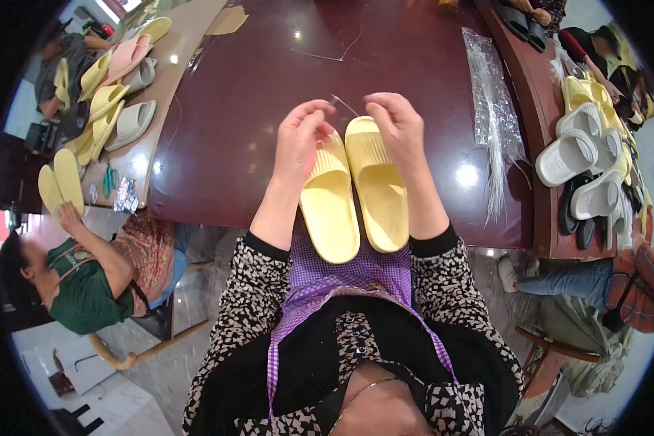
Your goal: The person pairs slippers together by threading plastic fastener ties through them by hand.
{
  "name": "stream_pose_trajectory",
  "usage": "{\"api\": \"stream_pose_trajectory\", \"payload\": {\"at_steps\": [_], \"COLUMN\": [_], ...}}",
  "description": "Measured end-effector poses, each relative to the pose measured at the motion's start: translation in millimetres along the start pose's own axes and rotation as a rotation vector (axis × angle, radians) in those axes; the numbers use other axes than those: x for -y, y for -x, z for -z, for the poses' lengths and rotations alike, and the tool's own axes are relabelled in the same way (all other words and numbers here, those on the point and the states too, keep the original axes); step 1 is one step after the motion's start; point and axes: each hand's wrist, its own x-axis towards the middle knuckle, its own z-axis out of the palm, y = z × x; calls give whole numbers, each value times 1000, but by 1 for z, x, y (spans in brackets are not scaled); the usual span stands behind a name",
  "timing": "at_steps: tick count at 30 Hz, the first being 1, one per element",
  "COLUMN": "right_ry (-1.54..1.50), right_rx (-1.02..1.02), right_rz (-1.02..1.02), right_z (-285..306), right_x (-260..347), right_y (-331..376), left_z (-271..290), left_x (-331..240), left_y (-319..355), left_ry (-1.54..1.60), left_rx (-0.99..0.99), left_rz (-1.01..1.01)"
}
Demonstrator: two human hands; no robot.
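Between the person's left grip (300, 142) and right grip (398, 129), yellow slippers (332, 218) lie paired, presumably keeping both within reach, the left seemingly pinching a thin strand (346, 107), the right nearly closed, contents unclear.

The yellow slippers (332, 218) look like matt plastic with ridged straps (368, 150). The counter (232, 145) is smooth and glossy, a shiny clear plastic bag (487, 80) lies toward two o'clock, and the apron (356, 280) at six is cloth.
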Motion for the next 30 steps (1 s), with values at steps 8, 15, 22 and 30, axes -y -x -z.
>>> {"api": "stream_pose_trajectory", "payload": {"at_steps": [8, 15, 22, 30], "right_ry": [271, 619, 630, 1274], "right_rx": [380, 588, 257, -143], "right_rz": [-133, -427, -373, 18], "right_z": [40, 14, 47, 238], "right_x": [47, 36, 31, 58], "right_y": [74, 72, 72, -63], "left_z": [64, 73, 66, 91], "left_x": [0, 24, 27, 10], "left_y": [-20, -17, -16, -11], "left_ry": [-366, -512, -446, -420], "left_rx": [-413, -374, -339, -364], "left_rz": [-237, -211, -215, -220]}}
